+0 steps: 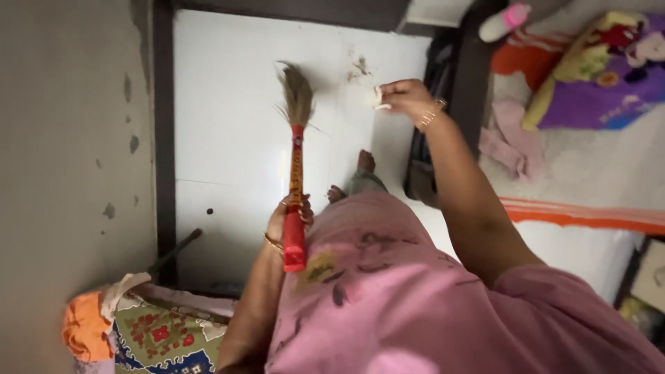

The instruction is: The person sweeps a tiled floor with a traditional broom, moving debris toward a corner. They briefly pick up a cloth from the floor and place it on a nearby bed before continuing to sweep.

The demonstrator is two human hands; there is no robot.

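The left hand (287, 218) is closed round the red plastic handle of a short grass broom (295, 173), gripping near the butt so the brown bristle head points away over the white tiled floor (228, 131), apparently lifted just clear of it. The right hand (402, 97), arm stretched out, pinches a small white crumpled scrap (375, 98) between fingertips, held above the floor beside a patch of brownish dirt (360, 66). Both wrists wear gold bangles. A pink garment (415, 291) fills the lower view; bare toes (365, 161) show beneath. A bed with a bright patterned blanket (603, 69) lies to the right, and a grey chipped wall (69, 152) to the left.
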